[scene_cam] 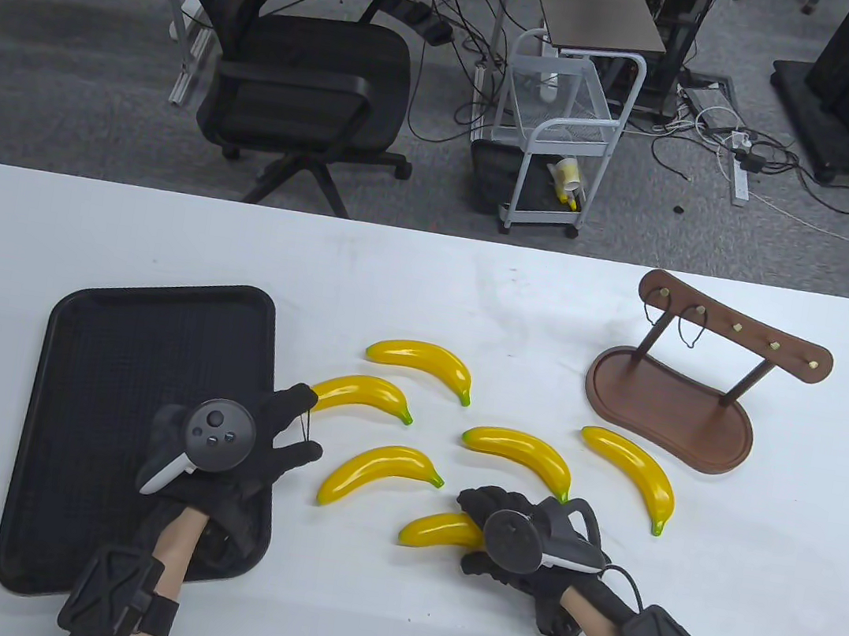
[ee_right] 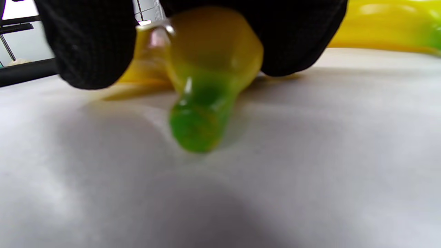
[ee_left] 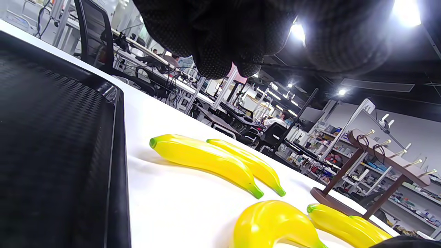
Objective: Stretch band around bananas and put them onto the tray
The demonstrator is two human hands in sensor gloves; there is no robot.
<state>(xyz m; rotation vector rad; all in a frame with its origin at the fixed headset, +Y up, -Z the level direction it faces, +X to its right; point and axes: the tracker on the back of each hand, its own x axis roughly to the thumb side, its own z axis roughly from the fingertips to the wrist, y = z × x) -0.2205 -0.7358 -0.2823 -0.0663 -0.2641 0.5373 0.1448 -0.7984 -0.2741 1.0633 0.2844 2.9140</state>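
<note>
Several yellow bananas lie loose on the white table. My right hand grips the nearest banana at its stem end; the right wrist view shows its green tip resting on the table between my gloved fingers. My left hand hovers over the right edge of the black tray, with a thin band stretched between its spread forefinger and thumb. Just beyond it lies another banana. Nothing lies on the tray.
More bananas are spread across the middle of the table. A brown wooden hook stand at the right carries spare bands. An office chair and a cart stand beyond the far edge.
</note>
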